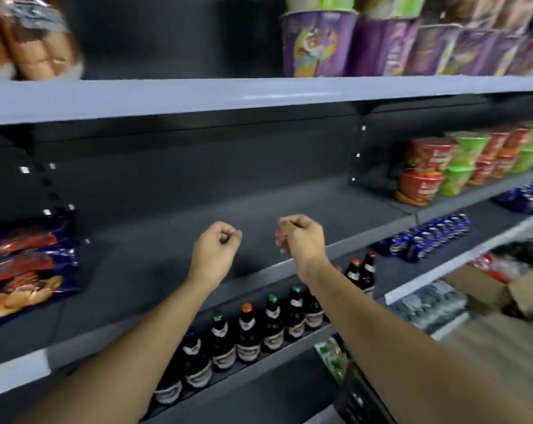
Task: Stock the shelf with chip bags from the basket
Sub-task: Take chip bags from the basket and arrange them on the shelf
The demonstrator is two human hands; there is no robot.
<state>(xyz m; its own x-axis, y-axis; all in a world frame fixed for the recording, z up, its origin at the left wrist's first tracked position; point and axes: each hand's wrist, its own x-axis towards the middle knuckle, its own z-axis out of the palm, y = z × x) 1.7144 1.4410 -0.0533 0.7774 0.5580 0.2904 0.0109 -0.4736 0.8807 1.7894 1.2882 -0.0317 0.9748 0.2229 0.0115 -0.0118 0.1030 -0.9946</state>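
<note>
1. Fingers (228,235) of the left hand (217,243) are curled tight into the palm and grip nothing. The fingers (285,231) of the right hand (300,237) are also curled inward, blurred, with nothing visible between them.
2. Head view, hands: both are raised side by side, not touching, above the bare dark middle shelf (289,206), near its front edge.
3. Head view, task items: dark blue chip bags (29,267) with orange print lie overlapped at the shelf's left end, well apart from either hand. What appears to be a dark mesh basket (355,399) shows at the lower edge, partly hidden by the right forearm, with a green packet (332,356) at its rim.
4. Head view, surroundings: brown bottles (259,332) line the shelf below, with blue cans (427,240) to their right. Red and green noodle bowls (427,169) are stacked at the middle shelf's right end, and purple cups (381,47) stand on the shelf above.
</note>
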